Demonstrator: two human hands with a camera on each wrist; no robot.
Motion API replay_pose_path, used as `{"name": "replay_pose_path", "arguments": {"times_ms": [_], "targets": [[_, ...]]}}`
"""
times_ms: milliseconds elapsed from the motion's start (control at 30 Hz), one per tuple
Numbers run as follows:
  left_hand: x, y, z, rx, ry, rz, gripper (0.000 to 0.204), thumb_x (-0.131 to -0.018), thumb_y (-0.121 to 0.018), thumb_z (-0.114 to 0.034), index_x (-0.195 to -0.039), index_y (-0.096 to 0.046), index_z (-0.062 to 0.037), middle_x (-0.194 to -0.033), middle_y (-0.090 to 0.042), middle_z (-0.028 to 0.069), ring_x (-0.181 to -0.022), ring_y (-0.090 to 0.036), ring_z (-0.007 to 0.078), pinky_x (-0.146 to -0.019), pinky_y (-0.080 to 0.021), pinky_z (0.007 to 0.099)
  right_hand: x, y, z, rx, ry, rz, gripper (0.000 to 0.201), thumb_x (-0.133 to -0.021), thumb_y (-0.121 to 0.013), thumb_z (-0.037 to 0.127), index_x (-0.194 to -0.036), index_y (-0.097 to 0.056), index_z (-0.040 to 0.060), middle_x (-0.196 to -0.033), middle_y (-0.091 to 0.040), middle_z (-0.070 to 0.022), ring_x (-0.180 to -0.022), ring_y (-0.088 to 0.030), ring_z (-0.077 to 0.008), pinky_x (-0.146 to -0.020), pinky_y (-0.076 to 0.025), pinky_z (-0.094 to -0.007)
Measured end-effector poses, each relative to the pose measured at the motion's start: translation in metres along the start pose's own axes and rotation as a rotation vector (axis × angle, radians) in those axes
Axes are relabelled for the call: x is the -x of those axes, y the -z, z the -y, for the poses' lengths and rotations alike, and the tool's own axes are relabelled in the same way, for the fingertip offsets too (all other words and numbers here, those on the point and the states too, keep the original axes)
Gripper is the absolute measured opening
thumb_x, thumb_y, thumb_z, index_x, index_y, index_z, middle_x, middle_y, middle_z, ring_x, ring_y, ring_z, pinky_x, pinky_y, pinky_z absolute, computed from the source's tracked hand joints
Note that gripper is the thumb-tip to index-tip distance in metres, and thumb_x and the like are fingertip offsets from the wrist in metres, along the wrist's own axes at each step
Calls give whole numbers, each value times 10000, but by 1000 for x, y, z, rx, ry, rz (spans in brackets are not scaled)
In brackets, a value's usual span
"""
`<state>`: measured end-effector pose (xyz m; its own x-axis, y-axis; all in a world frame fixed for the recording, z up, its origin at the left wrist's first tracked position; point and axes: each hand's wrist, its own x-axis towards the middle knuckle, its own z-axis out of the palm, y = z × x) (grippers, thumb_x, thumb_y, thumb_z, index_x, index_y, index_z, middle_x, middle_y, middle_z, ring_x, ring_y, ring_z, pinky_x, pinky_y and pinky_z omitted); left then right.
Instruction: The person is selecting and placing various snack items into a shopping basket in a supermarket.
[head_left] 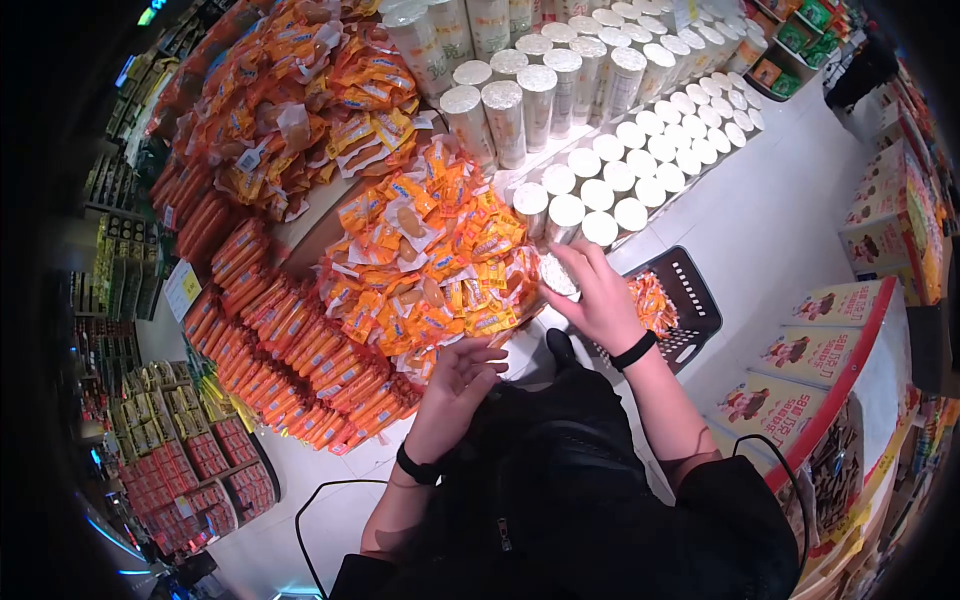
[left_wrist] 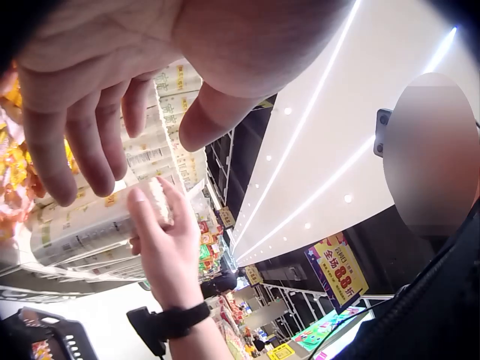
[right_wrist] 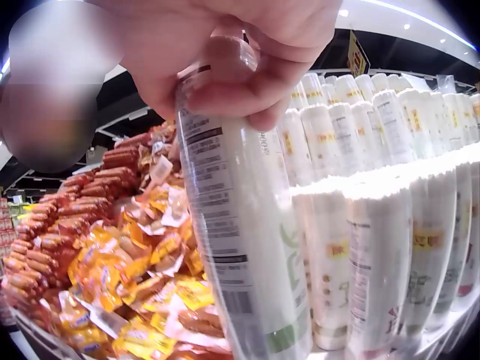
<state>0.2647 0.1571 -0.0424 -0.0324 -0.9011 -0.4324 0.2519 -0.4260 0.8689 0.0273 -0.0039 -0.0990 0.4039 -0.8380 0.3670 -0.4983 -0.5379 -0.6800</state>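
Note:
My right hand (head_left: 606,305) grips the top end of a clear-wrapped white cylinder (right_wrist: 244,247), fingers curled round its rim in the right wrist view. Its printed label and barcode face that camera, and it stands in front of rows of similar cylinders (right_wrist: 379,262). In the left wrist view the right hand (left_wrist: 171,251) pinches the same cylinder's end (left_wrist: 82,229). My left hand (head_left: 462,385) holds nothing, its fingers loosely bent, near the front of a heap of orange and yellow wrapped snacks (head_left: 420,260).
A black basket (head_left: 692,290) with orange packets stands on the floor right of the cylinders. Stacked red-orange packs (head_left: 300,350) lie left of the heap. Printed boxes (head_left: 810,365) are on the right. A price card (head_left: 182,290) stands at the left edge.

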Motion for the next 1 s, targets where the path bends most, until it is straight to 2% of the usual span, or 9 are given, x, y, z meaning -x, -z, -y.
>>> {"name": "replay_pose_path", "arguments": {"times_ms": [267, 400, 567, 667, 700, 800, 833, 933, 1000], "targets": [[-1, -31, 5, -58, -16, -90, 368, -1136, -573, -92, -1481, -487, 4, -1380, -689, 183, -1251, -695, 251, -1111, -547, 384, -5, -47, -83, 124, -19, 160, 557, -984, -779, 297, -1493, -604, 153, -1378, -625, -154, -1187, -692, -364, -880, -617, -450], [-4, -45, 7, -19, -31, -118, 343, -1131, -589, -71, -1460, -505, -25, -1365, -693, 141, -1244, -680, 209, -1098, -524, 355, -13, -46, -77, 66, -50, 144, 559, -961, -808, 278, -1469, -619, 139, -1355, -611, -161, -1104, -710, -390, -835, -620, -468], [-13, -61, 5, -78, -36, -120, 310, -1135, -531, -29, -1445, -535, -18, -1363, -688, 159, -1263, -688, 247, -1127, -542, 389, -18, -28, -60, 36, -114, 203, 600, -960, -810, 263, -1466, -554, 68, -1390, -569, -159, -995, -734, -420, -749, -622, -498], [-22, -61, 6, -73, -14, -95, 305, -1132, -568, -55, -1433, -540, -13, -1343, -698, 144, -1229, -689, 212, -1092, -543, 360, -10, -28, -67, -11, -74, 103, 581, -969, -805, 252, -1459, -558, 60, -1395, -566, -154, -936, -745, -382, -737, -619, -483], [-26, -60, 7, -64, -4, -85, 307, -1131, -587, -71, -1429, -541, -10, -1333, -704, 136, -1212, -689, 195, -1074, -543, 346, -8, -25, -66, -42, -143, 139, 540, -978, -792, 194, -1444, -563, 49, -1390, -567, -154, -880, -743, -307, -739, -615, -440], [-53, -50, 12, -58, 95, -89, 302, -1135, -553, -69, -1431, -542, -9, -1315, -707, 153, -1195, -713, 229, -1065, -577, 376, 4, -23, -75, -157, -145, 81, 504, -981, -780, 138, -1427, -567, 43, -1382, -570, -155, -830, -722, -244, -744, -607, -395], [-67, -44, 22, -41, 90, -117, 318, -1137, -571, -108, -1434, -540, 0, -1238, -713, 126, -1070, -730, 198, -997, -604, 361, 8, -19, -72, -213, -154, 40, 435, -987, -739, 67, -1390, -579, 31, -1360, -581, -164, -817, -711, -248, -737, -594, -379], [-108, -33, 30, -146, 22, -95, 344, -1133, -602, -156, -1431, -540, 4, -1148, -695, 92, -953, -719, 163, -947, -617, 347, 26, -18, -85, -252, -161, 25, 361, -975, -702, 38, -1323, -608, 23, -1284, -620, -163, -814, -722, -350, -719, -599, -441], [-145, -30, 38, -155, 56, -110, 386, -1130, -616, -188, -1457, -524, -4, -1108, -678, 76, -905, -707, 149, -884, -630, 331, 44, -22, -95, -225, -207, 45, 180, -986, -627, 24, -1161, -658, 52, -1061, -702, -169, -831, -723, -393, -734, -591, -465]]}}
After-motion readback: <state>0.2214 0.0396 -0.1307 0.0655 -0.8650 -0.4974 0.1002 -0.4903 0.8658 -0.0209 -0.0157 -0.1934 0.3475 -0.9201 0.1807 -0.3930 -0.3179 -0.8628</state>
